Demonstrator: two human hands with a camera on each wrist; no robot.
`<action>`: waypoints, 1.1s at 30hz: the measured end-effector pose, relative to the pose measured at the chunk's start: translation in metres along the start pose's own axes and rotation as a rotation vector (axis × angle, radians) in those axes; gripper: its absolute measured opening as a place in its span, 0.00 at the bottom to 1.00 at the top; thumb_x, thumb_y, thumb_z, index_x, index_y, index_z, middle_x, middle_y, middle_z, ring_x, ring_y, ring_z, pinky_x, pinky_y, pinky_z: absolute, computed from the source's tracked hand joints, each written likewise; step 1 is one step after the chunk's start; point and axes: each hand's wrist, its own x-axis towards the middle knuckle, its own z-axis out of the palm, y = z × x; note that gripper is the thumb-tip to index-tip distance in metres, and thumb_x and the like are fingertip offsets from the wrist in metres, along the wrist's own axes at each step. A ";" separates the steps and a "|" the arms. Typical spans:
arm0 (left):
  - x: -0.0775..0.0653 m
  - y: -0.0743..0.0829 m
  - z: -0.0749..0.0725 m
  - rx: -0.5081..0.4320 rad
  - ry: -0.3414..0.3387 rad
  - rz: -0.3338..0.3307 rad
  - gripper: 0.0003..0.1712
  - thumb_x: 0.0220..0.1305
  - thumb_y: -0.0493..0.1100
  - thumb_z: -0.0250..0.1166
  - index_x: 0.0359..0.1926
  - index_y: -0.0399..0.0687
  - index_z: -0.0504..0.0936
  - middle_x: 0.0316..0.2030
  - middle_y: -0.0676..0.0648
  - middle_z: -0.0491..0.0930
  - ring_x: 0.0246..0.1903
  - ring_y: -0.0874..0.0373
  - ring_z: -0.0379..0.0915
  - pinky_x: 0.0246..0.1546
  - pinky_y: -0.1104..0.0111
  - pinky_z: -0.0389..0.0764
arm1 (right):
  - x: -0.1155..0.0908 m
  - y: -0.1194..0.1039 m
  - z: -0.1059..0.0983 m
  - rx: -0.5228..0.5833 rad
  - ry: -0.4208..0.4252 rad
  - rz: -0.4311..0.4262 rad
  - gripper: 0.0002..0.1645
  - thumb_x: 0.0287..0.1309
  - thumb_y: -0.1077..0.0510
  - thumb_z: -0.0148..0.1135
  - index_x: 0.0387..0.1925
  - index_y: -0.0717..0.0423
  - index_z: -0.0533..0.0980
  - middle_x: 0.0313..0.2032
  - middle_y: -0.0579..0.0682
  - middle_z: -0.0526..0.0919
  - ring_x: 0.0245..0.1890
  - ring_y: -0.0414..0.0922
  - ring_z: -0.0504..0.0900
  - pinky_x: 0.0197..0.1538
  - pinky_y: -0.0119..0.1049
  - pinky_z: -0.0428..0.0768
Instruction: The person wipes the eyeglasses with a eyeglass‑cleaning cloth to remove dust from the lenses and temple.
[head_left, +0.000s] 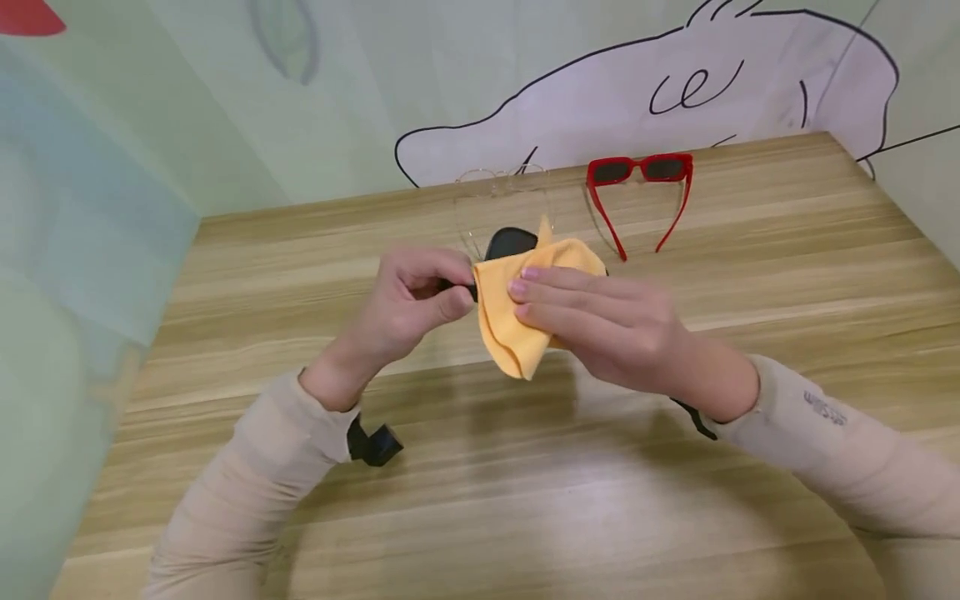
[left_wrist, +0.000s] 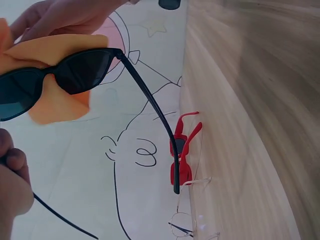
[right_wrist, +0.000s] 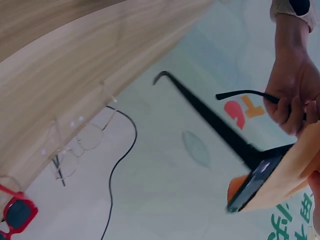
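My left hand [head_left: 401,308] pinches a pair of black sunglasses [head_left: 510,242] near one hinge, holding them raised over the table. A yellow-orange cloth [head_left: 501,321] is folded over the frame and covers much of it in the head view. Pressing the cloth against a lens, my right hand [head_left: 618,321] has its fingers laid across the front; its thumb is hidden there. From the left wrist, both dark lenses [left_wrist: 82,75] show with cloth behind them. The temple arms [right_wrist: 210,117] are unfolded and stick out away from the cloth in the right wrist view.
Red sunglasses [head_left: 639,171] with unfolded arms lie towards the back of the wooden table [head_left: 300,333]. To their left are thin wire-rimmed glasses [head_left: 495,187], partly behind the black pair. A wall with line drawings [head_left: 645,92] rises along the table's back edge.
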 end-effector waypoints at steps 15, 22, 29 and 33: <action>0.002 0.004 0.004 -0.010 0.004 0.009 0.04 0.59 0.48 0.65 0.34 0.58 0.84 0.19 0.51 0.68 0.18 0.60 0.56 0.17 0.71 0.56 | -0.006 0.005 -0.010 -0.030 0.007 0.039 0.07 0.58 0.64 0.62 0.36 0.66 0.81 0.36 0.56 0.85 0.38 0.49 0.84 0.47 0.38 0.79; 0.002 0.001 0.007 -0.017 -0.010 -0.009 0.05 0.59 0.47 0.65 0.37 0.57 0.85 0.25 0.54 0.76 0.22 0.63 0.67 0.21 0.74 0.68 | 0.006 0.007 -0.004 0.002 0.036 0.096 0.06 0.57 0.64 0.62 0.36 0.65 0.81 0.37 0.56 0.85 0.39 0.49 0.84 0.47 0.40 0.79; 0.004 -0.003 0.003 -0.033 0.017 0.070 0.06 0.61 0.45 0.63 0.39 0.55 0.84 0.25 0.54 0.77 0.20 0.63 0.65 0.20 0.75 0.66 | 0.010 0.000 -0.002 -0.019 -0.019 -0.076 0.05 0.59 0.66 0.60 0.32 0.67 0.80 0.35 0.56 0.85 0.37 0.48 0.84 0.45 0.38 0.79; 0.002 0.001 0.000 -0.041 0.055 0.071 0.05 0.60 0.47 0.64 0.37 0.58 0.84 0.19 0.53 0.67 0.17 0.61 0.53 0.17 0.71 0.55 | -0.003 0.003 -0.009 -0.023 -0.033 -0.056 0.05 0.59 0.67 0.60 0.34 0.67 0.80 0.36 0.56 0.85 0.38 0.49 0.84 0.46 0.38 0.79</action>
